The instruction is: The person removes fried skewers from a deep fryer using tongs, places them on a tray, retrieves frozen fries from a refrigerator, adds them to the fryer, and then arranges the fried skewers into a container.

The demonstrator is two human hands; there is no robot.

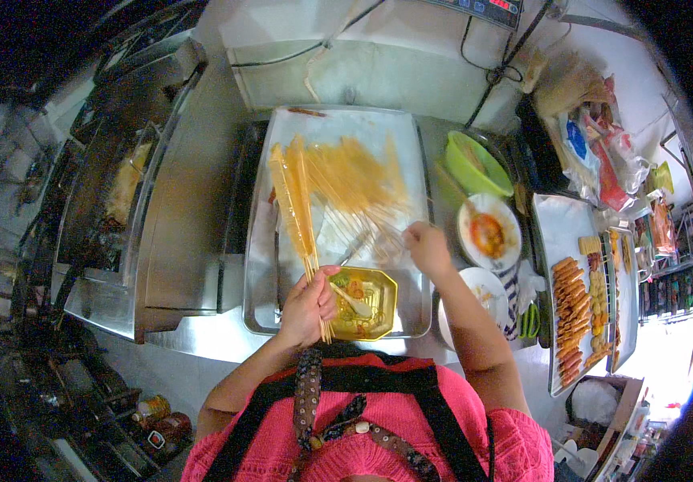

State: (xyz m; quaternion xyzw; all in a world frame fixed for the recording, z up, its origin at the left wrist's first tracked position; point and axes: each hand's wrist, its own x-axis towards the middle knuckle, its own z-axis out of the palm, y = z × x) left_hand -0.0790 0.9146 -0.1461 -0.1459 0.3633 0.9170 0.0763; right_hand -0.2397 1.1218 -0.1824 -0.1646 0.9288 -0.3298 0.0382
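My left hand grips the stick ends of a bundle of yellow skewered food, which points up over a metal tray. More yellow skewers lie fanned out on the tray, somewhat blurred. My right hand is at the tray's right side, near the stick ends of the loose skewers; its fingers are curled and blurred, and whether they hold a stick is unclear. Just right of my left hand a gold-coloured octagonal dish holds a pale spoon and bits of food.
A green bowl, a plate with red sauce and another white plate stand to the right. Farther right, a tray bears sausages and other skewers. A deep fryer is at the left. Plastic bags hang at the upper right.
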